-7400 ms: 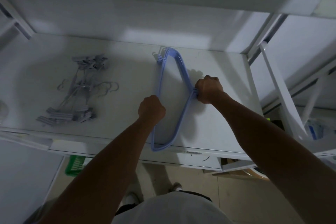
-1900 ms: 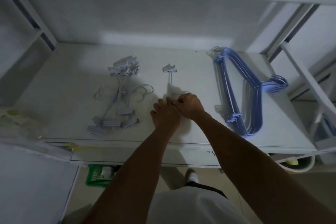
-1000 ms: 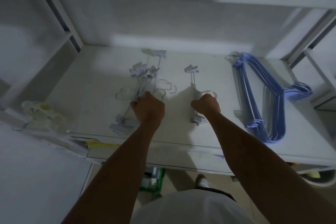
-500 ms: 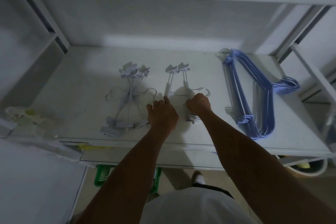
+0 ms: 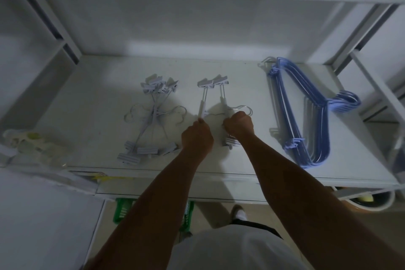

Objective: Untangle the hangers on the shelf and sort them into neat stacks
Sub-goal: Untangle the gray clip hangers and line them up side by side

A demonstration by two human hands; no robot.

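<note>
White clip hanger [image 5: 202, 106] gripped in curled left hand [image 5: 197, 137]; second clip hanger [image 5: 223, 98] gripped in curled right hand [image 5: 239, 126]; tangled pile [image 5: 153, 116] left, blue hangers [image 5: 315, 114] stacked right, on shelf [image 5: 87, 105]

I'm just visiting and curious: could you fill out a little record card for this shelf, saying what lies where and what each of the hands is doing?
Surface: white shelf
Left: tangled clip hangers, a loose pile
Middle: left clip hanger and right clip hanger, side by side, far clips level
Right: blue hangers, a neat stack
Left hand: grips the left clip hanger's bar
Right hand: grips the right clip hanger near its hook
</note>
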